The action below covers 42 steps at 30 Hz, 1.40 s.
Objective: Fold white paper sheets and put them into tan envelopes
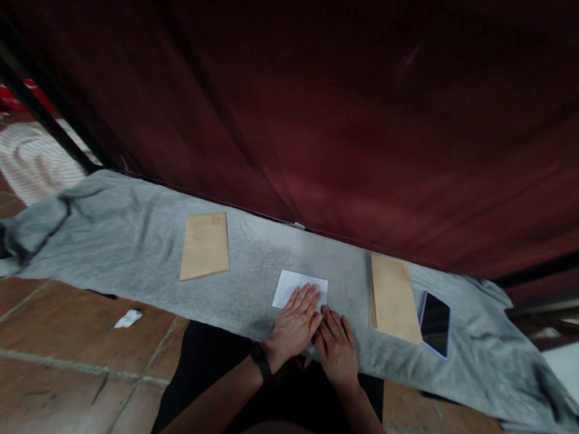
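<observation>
A folded white paper point(295, 283) lies on a long grey cloth point(136, 242) spread over a tiled floor. My left hand point(294, 325) rests flat on the paper's near edge, fingers stretched out, with a dark watch on its wrist. Beside it, my right hand point(338, 351) lies flat on the cloth, fingers together and extended, its fingertips just by the paper's near corner. Neither hand grips anything.
A brown envelope point(204, 246) lies to the left on the cloth; a stack of brown envelopes point(393, 296) and a dark phone point(435, 323) lie to the right. A dark red curtain point(361, 104) hangs behind. A paper scrap point(128, 318) sits on the floor tiles.
</observation>
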Motion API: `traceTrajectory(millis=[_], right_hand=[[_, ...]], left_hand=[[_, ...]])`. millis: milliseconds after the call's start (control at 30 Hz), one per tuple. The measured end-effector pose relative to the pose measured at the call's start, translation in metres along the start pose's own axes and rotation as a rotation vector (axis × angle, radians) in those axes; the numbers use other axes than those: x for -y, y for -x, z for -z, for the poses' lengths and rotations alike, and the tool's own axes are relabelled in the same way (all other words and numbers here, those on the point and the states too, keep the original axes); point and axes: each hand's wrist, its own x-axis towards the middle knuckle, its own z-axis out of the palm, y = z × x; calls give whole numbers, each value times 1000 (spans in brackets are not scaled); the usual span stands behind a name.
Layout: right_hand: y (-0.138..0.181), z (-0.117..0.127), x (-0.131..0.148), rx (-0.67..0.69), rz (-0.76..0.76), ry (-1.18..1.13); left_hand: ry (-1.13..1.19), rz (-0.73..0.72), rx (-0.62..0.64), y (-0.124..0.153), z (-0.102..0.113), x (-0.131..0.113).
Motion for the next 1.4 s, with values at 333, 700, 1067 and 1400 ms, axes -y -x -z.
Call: traceTrajectory(millis=[333,700,1067,1400], right_hand=[[-5,5,5,-10,-35,-23],[-3,4,3,-3,-11,-21],[-61,-11,6,36,-14,-92],[-66,-34,8,73,-92,55]], left_hand=[[-46,65,2,-19,-21,25],[-117,224,-94,4,-13,47],[-120,235,-38,1,-10,44],[-116,279,42,1,-10,40]])
